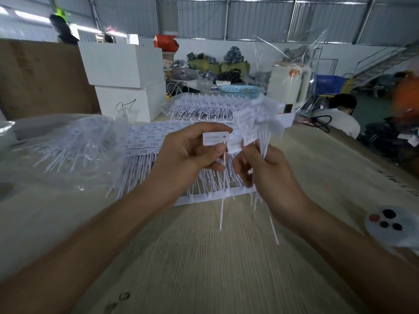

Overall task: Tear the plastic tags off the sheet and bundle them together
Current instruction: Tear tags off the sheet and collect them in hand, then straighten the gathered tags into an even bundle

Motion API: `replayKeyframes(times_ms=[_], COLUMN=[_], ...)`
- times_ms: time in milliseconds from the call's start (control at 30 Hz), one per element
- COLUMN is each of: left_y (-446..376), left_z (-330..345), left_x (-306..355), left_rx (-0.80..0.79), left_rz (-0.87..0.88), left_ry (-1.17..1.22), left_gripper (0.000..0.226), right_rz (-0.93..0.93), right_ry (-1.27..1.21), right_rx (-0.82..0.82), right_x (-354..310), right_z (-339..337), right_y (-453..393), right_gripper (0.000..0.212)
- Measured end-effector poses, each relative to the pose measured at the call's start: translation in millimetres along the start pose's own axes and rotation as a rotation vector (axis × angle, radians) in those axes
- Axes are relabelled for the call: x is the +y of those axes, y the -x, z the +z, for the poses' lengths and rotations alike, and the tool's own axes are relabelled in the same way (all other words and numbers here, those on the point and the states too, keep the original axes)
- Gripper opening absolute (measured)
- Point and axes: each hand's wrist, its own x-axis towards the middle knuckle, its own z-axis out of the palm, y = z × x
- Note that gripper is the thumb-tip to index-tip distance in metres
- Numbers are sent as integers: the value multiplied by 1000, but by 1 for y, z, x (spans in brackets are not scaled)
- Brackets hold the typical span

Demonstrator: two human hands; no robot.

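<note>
At the far left a clear plastic bag (68, 141) holds finished tags, their thin tails fanning out over the table (204, 257). Just right of it the sheet (158, 141) of uncut tags lies flat behind the hands, tails pointing toward the person.

The left hand (188, 155) pinches a single tag (215, 138) by its printed head, thumb on its face; its long tail hangs straight down. Just beside it, the right hand (265, 171) grips a bundle (251, 125) of loose tags by the stems, heads fanned upward, tails hanging below the fist. The single tag sits just left of the bundle, its axis roughly parallel, so the joining move is likely a short sideways pass.

The table is pale wood grain. Beyond it stand white boxes (124, 71), a blue basket (240, 89) and warehouse clutter; a seated person (340, 114) is at right.
</note>
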Motion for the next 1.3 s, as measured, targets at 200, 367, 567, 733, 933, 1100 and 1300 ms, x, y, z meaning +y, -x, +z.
replayKeyframes(times_ms=[200,367,567,733,933,1100,1300], left_y=[3,7,14,15,15,13,14], left_z=[10,20,30,34,35,35,32], left_x=[-1,-7,-16,-18,-10,-9,-13], left_rx=[141,79,-57,-74,-75,-85,-62], left_rz=[30,-96,-210,-246,-115,-46,-82], left_ry=[-146,-117,-54,-38,-42,-87,-115], left_gripper=[32,72,83,39,44,36,60], right_rz=[83,87,-71,-95,-110,-198,-165], right_ry=[-201,-272,-277,-118,-48,-103,-56], right_rx=[-17,40,45,-48,-34,16,97], right_x=[-4,-10,-8,8,8,1,12], right_z=[16,17,11,19,22,20,15], right_y=[10,7,5,8,8,5,7], right_gripper=[48,48,21,21,37,37,40])
